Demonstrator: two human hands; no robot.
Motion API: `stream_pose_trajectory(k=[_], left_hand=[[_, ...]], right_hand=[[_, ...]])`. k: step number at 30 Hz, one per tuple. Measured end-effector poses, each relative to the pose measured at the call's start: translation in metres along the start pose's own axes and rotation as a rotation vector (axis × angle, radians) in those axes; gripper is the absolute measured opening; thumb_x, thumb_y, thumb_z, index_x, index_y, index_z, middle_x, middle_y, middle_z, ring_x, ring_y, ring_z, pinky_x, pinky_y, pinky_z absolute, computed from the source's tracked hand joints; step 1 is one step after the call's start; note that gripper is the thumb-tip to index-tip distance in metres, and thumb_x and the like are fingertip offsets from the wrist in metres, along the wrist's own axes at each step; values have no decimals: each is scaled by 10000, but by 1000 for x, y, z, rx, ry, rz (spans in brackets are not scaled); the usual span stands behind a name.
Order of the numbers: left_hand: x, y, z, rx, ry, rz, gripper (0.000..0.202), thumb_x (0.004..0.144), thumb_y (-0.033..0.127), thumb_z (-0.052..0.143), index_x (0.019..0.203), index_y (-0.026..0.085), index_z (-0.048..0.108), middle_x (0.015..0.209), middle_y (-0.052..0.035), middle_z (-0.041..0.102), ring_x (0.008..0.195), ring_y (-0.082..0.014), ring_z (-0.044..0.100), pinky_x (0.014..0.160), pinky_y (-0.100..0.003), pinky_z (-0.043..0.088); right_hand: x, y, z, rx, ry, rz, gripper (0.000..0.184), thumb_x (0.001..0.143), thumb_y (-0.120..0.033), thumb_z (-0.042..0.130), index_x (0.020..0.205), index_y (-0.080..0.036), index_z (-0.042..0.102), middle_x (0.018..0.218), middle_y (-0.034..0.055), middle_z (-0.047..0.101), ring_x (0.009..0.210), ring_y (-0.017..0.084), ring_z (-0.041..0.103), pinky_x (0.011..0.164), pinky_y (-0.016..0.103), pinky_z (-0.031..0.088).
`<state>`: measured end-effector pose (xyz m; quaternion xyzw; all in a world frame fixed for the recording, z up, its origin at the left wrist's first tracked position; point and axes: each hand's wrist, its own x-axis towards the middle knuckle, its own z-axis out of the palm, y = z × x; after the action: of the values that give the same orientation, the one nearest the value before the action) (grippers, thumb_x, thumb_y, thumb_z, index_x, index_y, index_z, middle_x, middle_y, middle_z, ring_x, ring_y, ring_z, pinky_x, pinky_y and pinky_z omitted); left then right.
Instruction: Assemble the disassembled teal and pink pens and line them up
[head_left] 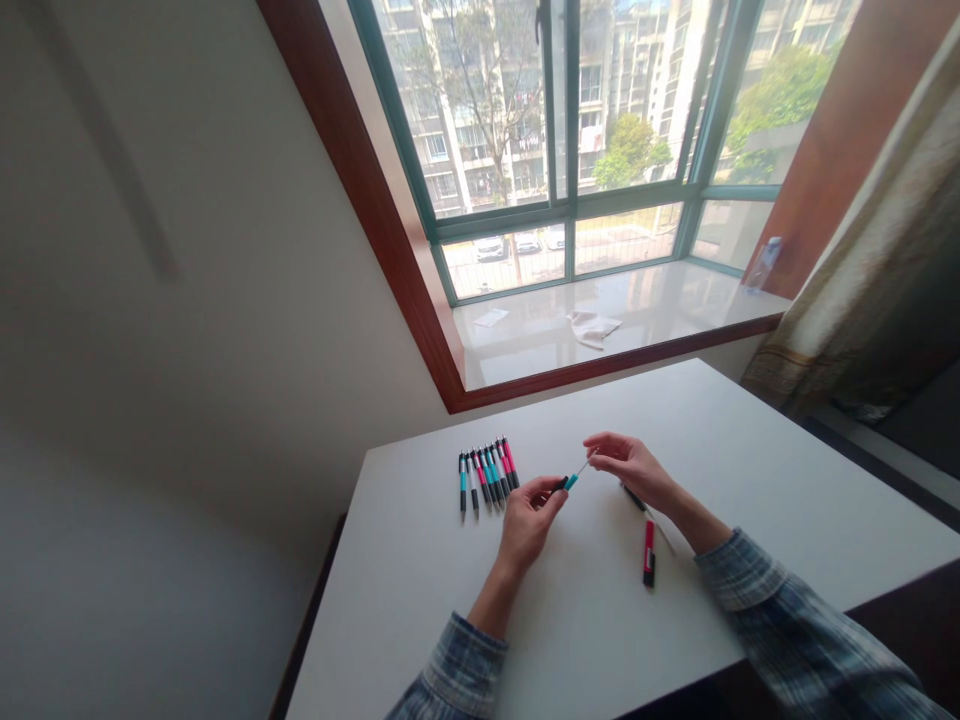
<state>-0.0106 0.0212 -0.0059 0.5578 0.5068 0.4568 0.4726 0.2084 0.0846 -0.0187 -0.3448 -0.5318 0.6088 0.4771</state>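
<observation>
My left hand (527, 522) is closed around a teal and black pen barrel (571, 482), tilted up toward the right. From the barrel's end runs a thin pen refill (583, 465), and my right hand (634, 470) pinches its far end between thumb and fingers. How deep the refill sits in the barrel cannot be made out. Below my right hand lie a red pen barrel (649, 545) with a black clip, a dark pen part (634, 496) and a thin pale refill (665, 538). Several pens (482, 475) in teal, white and pink lie in a row beyond my left hand.
The white table (420, 600) stands against the wall, below a window sill (525, 365). On the sill are a crumpled white sheet (594, 328), a flat paper (491, 318) and a clear bottle (763, 265). A curtain (847, 240) hangs at the right.
</observation>
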Motion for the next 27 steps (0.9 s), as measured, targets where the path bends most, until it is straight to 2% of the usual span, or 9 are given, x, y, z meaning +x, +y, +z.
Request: stream_pose_trajectory(k=[5,10,20,27], left_hand=[[1,-2,0,1,-20,0,325,839,425,745,1015,159,810,896,-71,774,709,-164,603,653,-263,443],[1,-4,-1,6,-47,-17,337,841,434,742,1021,158,809,845,-59,756,653,-143,562,613,-255,413],[2,-6,-1,-38,-60,-33,336,832,434,756,1008,151,803,887,-74,771,732,-174,631,662,-265,451],[1,-4,-2,-27,-59,-43,344,822,429,768,1014,146,805,880,-75,770,706,-165,616,647,-265,445]], right_hand=[[-2,5,7,45,-64,64,292,753,-368,855,979,-199,784,841,22,716,760,156,598,758,307,451],[-4,6,12,9,-101,74,229,770,-388,836,868,-187,786,865,24,709,754,152,567,742,307,426],[-3,5,11,-49,-108,54,265,778,-430,823,867,-184,785,820,13,698,729,148,543,723,302,404],[-2,5,11,-50,-126,53,271,787,-433,818,848,-175,766,807,11,681,710,139,529,705,295,402]])
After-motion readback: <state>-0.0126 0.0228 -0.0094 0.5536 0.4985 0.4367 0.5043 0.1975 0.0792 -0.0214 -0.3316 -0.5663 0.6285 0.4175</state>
